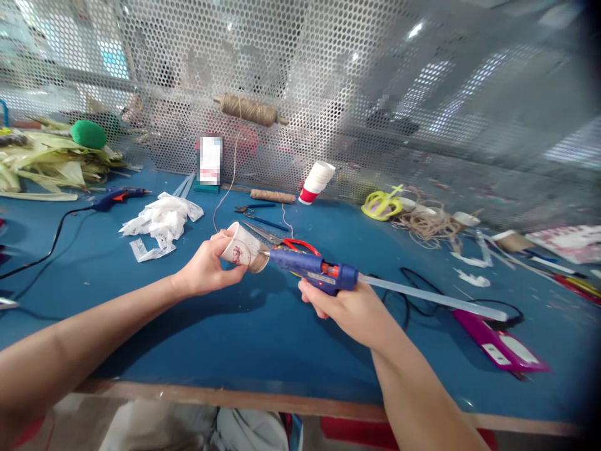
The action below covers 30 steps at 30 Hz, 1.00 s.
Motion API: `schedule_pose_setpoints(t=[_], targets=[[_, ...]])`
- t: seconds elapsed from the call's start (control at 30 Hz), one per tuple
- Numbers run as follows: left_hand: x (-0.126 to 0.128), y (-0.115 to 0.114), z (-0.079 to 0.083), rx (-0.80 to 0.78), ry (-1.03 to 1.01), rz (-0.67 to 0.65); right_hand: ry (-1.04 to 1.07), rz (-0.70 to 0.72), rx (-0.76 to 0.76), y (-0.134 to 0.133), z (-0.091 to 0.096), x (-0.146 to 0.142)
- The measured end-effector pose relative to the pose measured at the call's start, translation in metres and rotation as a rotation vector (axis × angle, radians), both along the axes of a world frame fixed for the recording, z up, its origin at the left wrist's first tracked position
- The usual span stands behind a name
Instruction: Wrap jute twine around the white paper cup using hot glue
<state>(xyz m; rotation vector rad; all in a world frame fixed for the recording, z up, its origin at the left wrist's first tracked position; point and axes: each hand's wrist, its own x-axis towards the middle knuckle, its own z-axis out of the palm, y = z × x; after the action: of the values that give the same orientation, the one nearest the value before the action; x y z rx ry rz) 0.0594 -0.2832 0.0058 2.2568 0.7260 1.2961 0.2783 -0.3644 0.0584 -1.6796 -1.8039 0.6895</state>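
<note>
My left hand [206, 268] is closed round a small white paper cup [243, 247] with a red print, held on its side above the blue table [197, 344]. Twine is wrapped round the cup's base end. My right hand [345, 305] grips a blue glue gun [313, 268] with a long clear glue stick [432, 297] sticking out behind. The gun's nozzle touches the wrapped end of the cup. A thin string runs up from the cup to a twine spool [248, 110] on the mesh wall.
Red-handled scissors [286, 241] lie just behind the cup. A second glue gun [115, 197] and crumpled white lace [162, 222] sit to the left, stacked cups [317, 181] at the back, loose twine [429, 225] and a purple box [500, 343] to the right.
</note>
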Motion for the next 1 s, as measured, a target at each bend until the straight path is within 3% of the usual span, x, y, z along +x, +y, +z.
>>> schedule_pose_setpoints(t=[0.23, 0.4, 0.6, 0.8, 1.0], targets=[[0.001, -0.002, 0.002, 0.000, 0.037, -0.015, 0.008, -0.003, 0.008, 0.002, 0.000, 0.002], [0.000, -0.001, 0.003, -0.116, 0.024, 0.045, -0.015, 0.006, -0.013, 0.000, 0.000, -0.002], [0.002, -0.002, 0.001, -0.181, 0.007, 0.065, -0.066, 0.022, 0.033, 0.000, -0.002, -0.002], [0.002, 0.000, -0.001, -0.360, -0.022, 0.066, -0.164, 0.057, 0.118, -0.001, -0.007, -0.008], [0.003, -0.001, 0.002, -0.364, -0.042, 0.073, -0.132, 0.051, 0.103, -0.001, -0.008, -0.010]])
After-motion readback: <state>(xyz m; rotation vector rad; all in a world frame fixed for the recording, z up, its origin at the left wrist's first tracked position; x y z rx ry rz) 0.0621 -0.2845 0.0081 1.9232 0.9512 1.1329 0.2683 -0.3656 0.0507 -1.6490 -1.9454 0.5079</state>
